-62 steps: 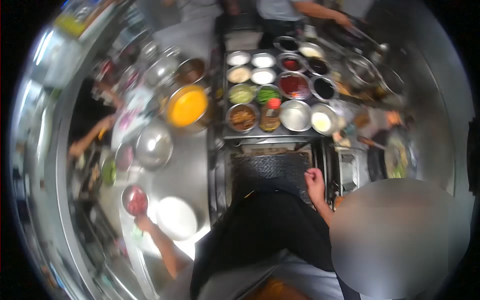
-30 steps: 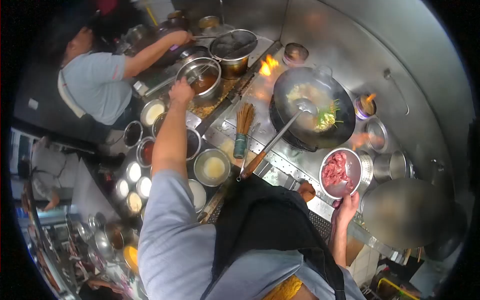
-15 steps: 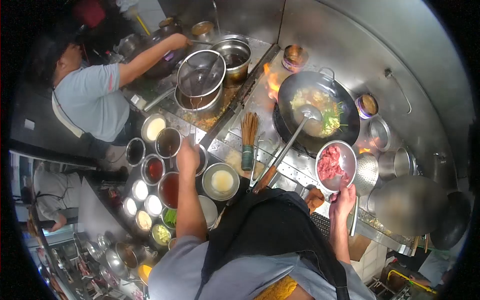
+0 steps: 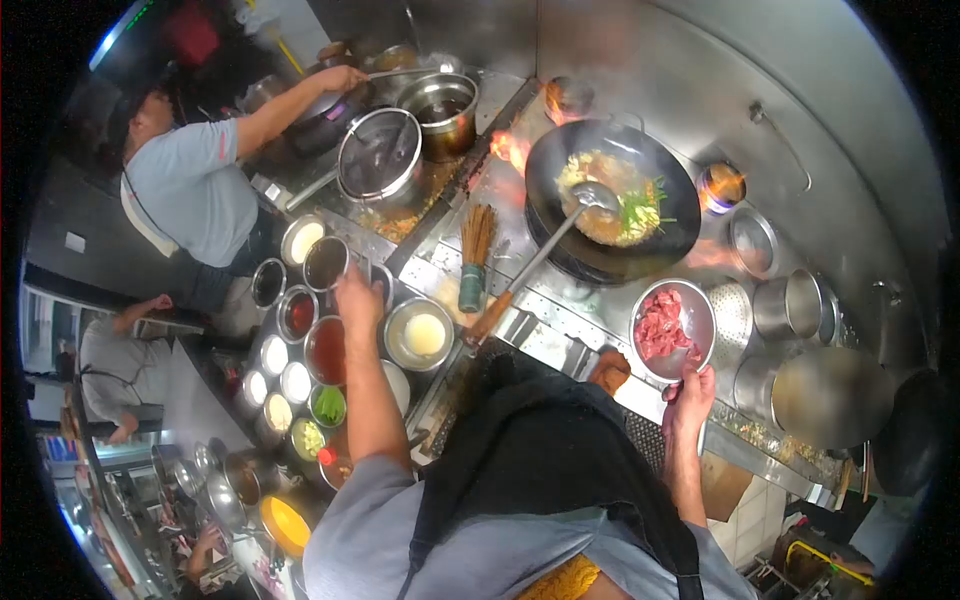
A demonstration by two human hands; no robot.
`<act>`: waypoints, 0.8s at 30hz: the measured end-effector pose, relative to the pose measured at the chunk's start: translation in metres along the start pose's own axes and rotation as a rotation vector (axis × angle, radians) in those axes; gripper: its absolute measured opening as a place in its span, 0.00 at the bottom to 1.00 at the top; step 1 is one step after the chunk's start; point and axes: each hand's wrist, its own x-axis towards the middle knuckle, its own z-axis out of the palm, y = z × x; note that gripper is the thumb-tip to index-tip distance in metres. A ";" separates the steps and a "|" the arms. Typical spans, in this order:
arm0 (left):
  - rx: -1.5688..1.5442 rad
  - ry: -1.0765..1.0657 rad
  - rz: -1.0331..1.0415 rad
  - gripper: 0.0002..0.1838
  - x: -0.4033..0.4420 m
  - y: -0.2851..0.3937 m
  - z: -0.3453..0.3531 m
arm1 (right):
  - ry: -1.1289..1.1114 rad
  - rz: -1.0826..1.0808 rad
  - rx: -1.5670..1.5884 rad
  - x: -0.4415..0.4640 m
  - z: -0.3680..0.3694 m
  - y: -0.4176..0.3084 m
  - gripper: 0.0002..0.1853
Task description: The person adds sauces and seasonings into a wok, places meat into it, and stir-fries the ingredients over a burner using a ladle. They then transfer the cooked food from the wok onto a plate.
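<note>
My right hand (image 4: 690, 395) grips the rim of a metal bowl (image 4: 705, 318) of sliced raw red meat (image 4: 662, 325), tilted slightly at the wok's lower right. My left hand (image 4: 358, 300) is over the sauce bowls, by a bowl of dark sauce (image 4: 326, 263). Its fingers look curled, but what they hold, if anything, is hidden. The black wok (image 4: 675, 235) holds steaming broth with egg-like yellow pieces and green strips. A ladle (image 4: 560, 235) lies in it unheld, its wooden handle toward my apron. A round strainer (image 4: 380, 150) rests over a pot at the upper left.
Flames (image 4: 510, 150) rise beside the wok. A bamboo brush (image 4: 474, 260) lies on the counter. Small seasoning bowls (image 4: 297, 382) crowd the left side. A perforated skimmer (image 4: 732, 320) and metal pots (image 4: 790, 305) stand right. A co-worker (image 4: 195, 180) reaches over another wok.
The strainer has come down onto the pot, and the thin handle leading toward my left hand no longer shows. My right hand still holds the meat bowl. The whole view has shifted slightly.
</note>
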 end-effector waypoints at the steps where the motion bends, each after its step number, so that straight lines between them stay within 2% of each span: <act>1: 0.035 0.277 0.134 0.25 -0.010 0.004 0.004 | 0.004 0.006 -0.004 0.001 -0.012 -0.001 0.04; 3: -0.265 0.403 0.176 0.10 -0.047 0.035 0.006 | 0.012 -0.005 -0.026 0.000 -0.038 -0.001 0.04; 4: -0.411 0.285 0.126 0.07 -0.075 0.044 0.023 | 0.019 -0.008 -0.023 -0.002 -0.046 -0.003 0.04; 5: -0.346 0.197 0.239 0.06 -0.104 0.044 0.047 | 0.025 -0.001 -0.026 -0.003 -0.056 -0.002 0.04; 7: -0.411 -0.130 0.125 0.09 -0.155 0.075 0.067 | 0.025 0.011 -0.018 -0.005 -0.073 -0.001 0.03; 8: -0.341 -0.150 0.174 0.12 -0.170 0.070 0.104 | 0.036 0.012 -0.014 -0.007 -0.080 -0.001 0.03; 9: -0.289 -0.167 0.272 0.15 -0.176 0.078 0.114 | 0.017 0.008 -0.036 -0.008 -0.085 0.000 0.03; 11: -0.100 -0.216 0.270 0.14 -0.175 0.095 0.127 | 0.013 -0.003 -0.058 -0.010 -0.093 0.001 0.03; 12: -0.111 -0.222 0.287 0.14 -0.172 0.099 0.140 | 0.002 0.000 -0.068 -0.011 -0.096 0.001 0.03; 14: 0.128 -0.480 0.221 0.14 -0.159 0.097 0.168 | -0.025 -0.001 -0.058 -0.010 -0.103 0.004 0.03; 16: 0.189 -0.488 0.243 0.13 -0.153 0.099 0.176 | -0.026 -0.003 -0.048 -0.013 -0.106 0.002 0.03; 18: 0.206 -0.462 0.282 0.13 -0.159 0.107 0.163 | -0.042 0.000 -0.053 -0.015 -0.105 -0.002 0.02; 20: -0.038 -0.128 0.426 0.11 -0.177 0.110 0.136 | -0.037 0.005 -0.034 -0.016 -0.106 -0.007 0.01; 24: -0.327 -0.482 0.187 0.11 -0.233 0.109 0.047 | -0.069 -0.004 -0.023 -0.009 -0.114 -0.003 0.02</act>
